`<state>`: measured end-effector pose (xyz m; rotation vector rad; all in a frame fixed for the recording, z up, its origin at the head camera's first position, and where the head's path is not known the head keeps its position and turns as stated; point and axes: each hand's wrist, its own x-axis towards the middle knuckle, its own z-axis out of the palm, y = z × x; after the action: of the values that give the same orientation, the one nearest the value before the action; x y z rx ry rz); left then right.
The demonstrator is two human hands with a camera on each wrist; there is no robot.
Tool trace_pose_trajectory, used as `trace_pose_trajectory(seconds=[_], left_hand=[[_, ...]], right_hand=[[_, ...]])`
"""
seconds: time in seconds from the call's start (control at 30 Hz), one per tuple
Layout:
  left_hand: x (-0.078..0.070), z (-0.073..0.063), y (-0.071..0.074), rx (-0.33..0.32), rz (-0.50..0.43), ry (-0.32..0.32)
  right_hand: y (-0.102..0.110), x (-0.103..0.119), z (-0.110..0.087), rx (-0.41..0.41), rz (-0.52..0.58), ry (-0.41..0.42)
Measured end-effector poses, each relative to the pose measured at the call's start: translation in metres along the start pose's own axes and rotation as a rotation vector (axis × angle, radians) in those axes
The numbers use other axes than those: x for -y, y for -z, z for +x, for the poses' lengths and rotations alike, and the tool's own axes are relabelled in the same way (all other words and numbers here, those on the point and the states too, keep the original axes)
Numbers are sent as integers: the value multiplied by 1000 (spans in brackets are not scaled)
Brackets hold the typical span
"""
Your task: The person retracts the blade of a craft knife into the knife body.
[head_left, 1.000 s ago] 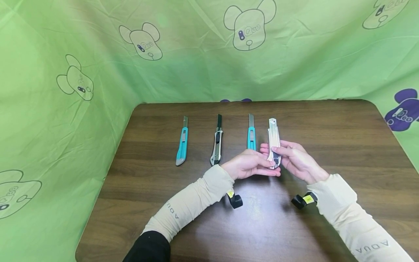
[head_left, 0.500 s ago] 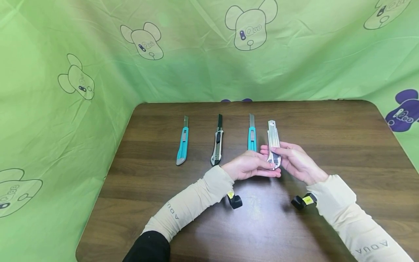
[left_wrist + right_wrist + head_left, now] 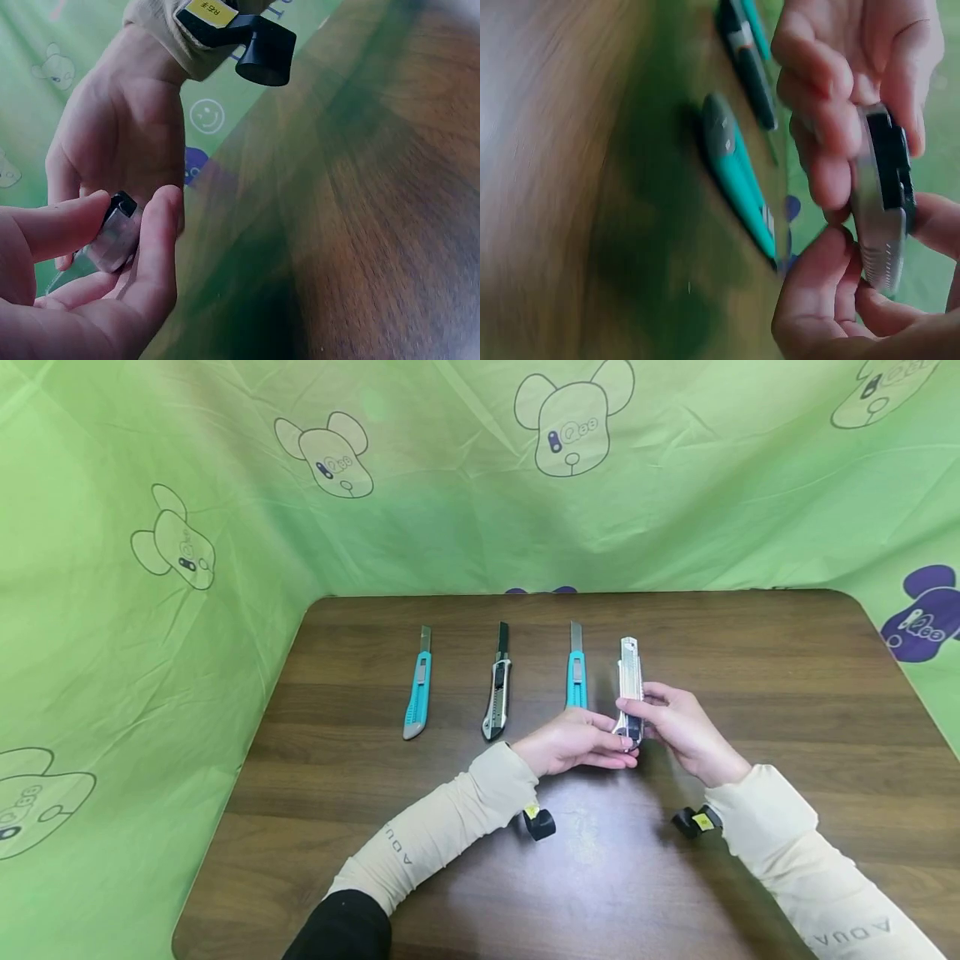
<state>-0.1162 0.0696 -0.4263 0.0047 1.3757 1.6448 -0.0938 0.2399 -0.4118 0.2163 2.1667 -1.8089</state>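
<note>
A silver utility knife (image 3: 631, 672) with a dark slider section near its lower end is held above the table between both hands. My left hand (image 3: 573, 741) pinches its lower end; in the left wrist view the thumb presses on one side of the knife (image 3: 118, 240) with fingers beneath. From the right, my right hand (image 3: 687, 727) grips the knife's middle, thumb across its front. No blade shows beyond the silver tip. Just left of it lies a teal utility knife (image 3: 576, 668), blade out, its lower part hidden behind the left hand.
Further left on the wooden table (image 3: 337, 793) lie a silver-and-black utility knife (image 3: 498, 689) with a dark blade out, and another teal utility knife (image 3: 417, 693), blade out. Green printed cloth (image 3: 442, 510) hangs behind and beside the table. Each wrist wears a black camera.
The held knife has shifted slightly right and stands a little straighter. The right hand's fingertips, earlier sticking out left of the knife, have drawn back behind it. The knives on the table have not moved.
</note>
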Motion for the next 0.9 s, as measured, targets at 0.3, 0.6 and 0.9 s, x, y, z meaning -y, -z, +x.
trace_pose_trajectory(seconds=[0.3,0.6,0.9], left_hand=[[6,4,-3,-54,128,-34],[13,7,-5,-73,185,-46],[18,10,-7,-88,299,-69]], right_hand=[[-4,1,-3,-174,-688,135],[-6,-2,-4,-190,-802,143],[-6,-6,-1,-156,-783,114]])
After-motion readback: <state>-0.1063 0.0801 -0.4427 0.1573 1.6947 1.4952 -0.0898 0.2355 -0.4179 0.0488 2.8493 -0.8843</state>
